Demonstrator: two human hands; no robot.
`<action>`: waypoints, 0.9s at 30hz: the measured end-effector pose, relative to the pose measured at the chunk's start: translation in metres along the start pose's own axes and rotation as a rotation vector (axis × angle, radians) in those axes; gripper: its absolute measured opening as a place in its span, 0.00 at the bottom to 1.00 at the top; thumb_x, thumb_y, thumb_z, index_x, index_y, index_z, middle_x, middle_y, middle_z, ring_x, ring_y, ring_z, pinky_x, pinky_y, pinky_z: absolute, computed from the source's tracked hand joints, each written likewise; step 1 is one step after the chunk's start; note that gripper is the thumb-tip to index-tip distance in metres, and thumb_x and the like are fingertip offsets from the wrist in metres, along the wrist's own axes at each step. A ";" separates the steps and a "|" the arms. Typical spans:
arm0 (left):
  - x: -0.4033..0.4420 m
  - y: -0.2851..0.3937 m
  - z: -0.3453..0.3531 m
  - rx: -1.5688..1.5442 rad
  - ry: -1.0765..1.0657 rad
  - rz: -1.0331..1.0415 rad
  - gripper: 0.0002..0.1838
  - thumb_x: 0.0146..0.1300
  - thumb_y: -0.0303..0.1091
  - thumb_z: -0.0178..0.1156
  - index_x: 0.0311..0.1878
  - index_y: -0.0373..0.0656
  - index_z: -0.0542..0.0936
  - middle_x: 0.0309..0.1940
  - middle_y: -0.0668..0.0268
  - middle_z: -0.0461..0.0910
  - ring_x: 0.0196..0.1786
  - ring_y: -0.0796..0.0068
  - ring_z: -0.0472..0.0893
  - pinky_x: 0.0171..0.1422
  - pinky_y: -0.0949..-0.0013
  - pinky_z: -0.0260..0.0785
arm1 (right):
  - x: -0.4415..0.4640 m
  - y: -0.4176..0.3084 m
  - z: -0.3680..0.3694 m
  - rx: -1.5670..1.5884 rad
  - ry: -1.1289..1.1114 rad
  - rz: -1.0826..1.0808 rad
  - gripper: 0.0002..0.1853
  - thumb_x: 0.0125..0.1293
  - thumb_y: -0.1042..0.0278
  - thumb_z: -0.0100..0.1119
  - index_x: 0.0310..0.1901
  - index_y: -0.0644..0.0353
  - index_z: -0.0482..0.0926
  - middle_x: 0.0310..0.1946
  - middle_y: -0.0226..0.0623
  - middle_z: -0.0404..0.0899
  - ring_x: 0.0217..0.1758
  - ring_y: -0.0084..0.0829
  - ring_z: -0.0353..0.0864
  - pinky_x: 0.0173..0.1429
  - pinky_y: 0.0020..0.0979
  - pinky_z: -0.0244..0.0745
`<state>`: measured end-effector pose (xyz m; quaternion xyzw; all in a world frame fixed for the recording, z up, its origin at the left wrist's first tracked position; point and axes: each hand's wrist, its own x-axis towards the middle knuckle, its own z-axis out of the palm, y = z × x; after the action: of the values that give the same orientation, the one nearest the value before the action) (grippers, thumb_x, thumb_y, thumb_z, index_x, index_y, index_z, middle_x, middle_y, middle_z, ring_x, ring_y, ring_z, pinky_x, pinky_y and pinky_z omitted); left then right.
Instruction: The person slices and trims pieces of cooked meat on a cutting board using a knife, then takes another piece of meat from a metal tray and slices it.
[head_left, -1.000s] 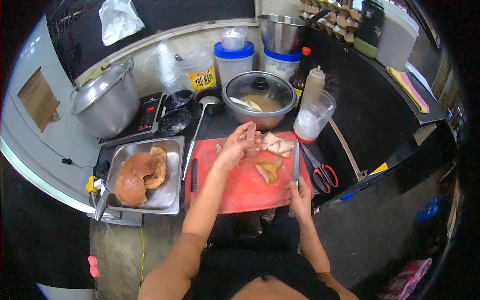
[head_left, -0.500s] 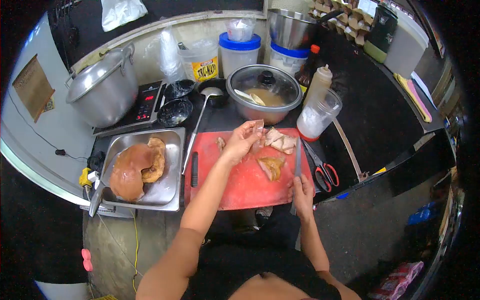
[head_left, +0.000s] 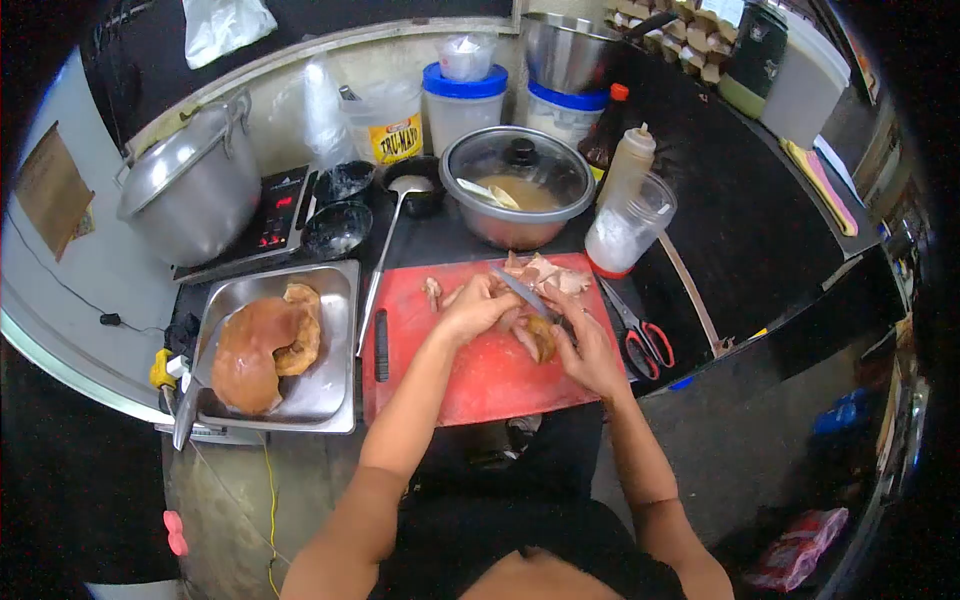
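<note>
My right hand (head_left: pixel 592 352) is closed round the handle end of a knife (head_left: pixel 518 288), its blade slanting up and left over the red cutting board (head_left: pixel 465 375). Close to the blade, my left hand (head_left: pixel 474 310) has its fingers pinched together; what is between them is hidden. A chunk of cooked meat with a yellowish-brown side (head_left: pixel 540 338) lies on the board between my hands. Pale cut meat pieces (head_left: pixel 555 274) are at the board's back edge, partly behind the knife. A small meat scrap (head_left: pixel 432 290) lies left of my left hand.
Left of the board, a steel tray (head_left: pixel 345 385) bears large brown meat pieces (head_left: pixel 248 355). A ladle (head_left: pixel 384 255) lies between them. Behind stands a lidded pot (head_left: pixel 520 225). Scissors (head_left: pixel 648 345) and a clear tub of white powder (head_left: pixel 620 235) are at the right.
My right hand has brought the knife up and left across the board. My left hand, which held up a thin pinkish slice, has come down beside the blade. The camera view has shifted slightly.
</note>
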<state>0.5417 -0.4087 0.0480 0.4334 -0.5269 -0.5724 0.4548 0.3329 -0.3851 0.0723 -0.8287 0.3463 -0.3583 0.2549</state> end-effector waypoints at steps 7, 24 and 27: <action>-0.005 -0.002 0.001 -0.141 -0.087 0.091 0.20 0.62 0.28 0.60 0.57 0.36 0.75 0.42 0.66 0.81 0.40 0.79 0.80 0.43 0.74 0.77 | 0.014 0.005 -0.002 -0.054 -0.129 0.068 0.28 0.65 0.73 0.50 0.68 0.47 0.62 0.54 0.51 0.75 0.54 0.52 0.76 0.56 0.44 0.70; -0.006 -0.001 -0.004 -0.285 -0.200 -0.010 0.19 0.65 0.25 0.56 0.60 0.37 0.72 0.46 0.63 0.80 0.44 0.76 0.81 0.39 0.74 0.77 | 0.016 0.020 -0.001 0.053 0.098 -0.044 0.21 0.64 0.80 0.48 0.59 0.61 0.71 0.51 0.47 0.77 0.54 0.40 0.78 0.58 0.33 0.69; -0.005 -0.004 -0.004 -0.292 -0.195 -0.013 0.19 0.65 0.25 0.55 0.60 0.37 0.72 0.47 0.63 0.80 0.44 0.75 0.81 0.39 0.74 0.77 | 0.011 0.017 0.004 0.199 0.036 0.023 0.21 0.65 0.78 0.47 0.61 0.61 0.69 0.54 0.48 0.76 0.57 0.43 0.77 0.59 0.34 0.68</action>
<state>0.5465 -0.4047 0.0437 0.3087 -0.4769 -0.6852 0.4559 0.3347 -0.4034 0.0624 -0.7888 0.3230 -0.4029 0.3335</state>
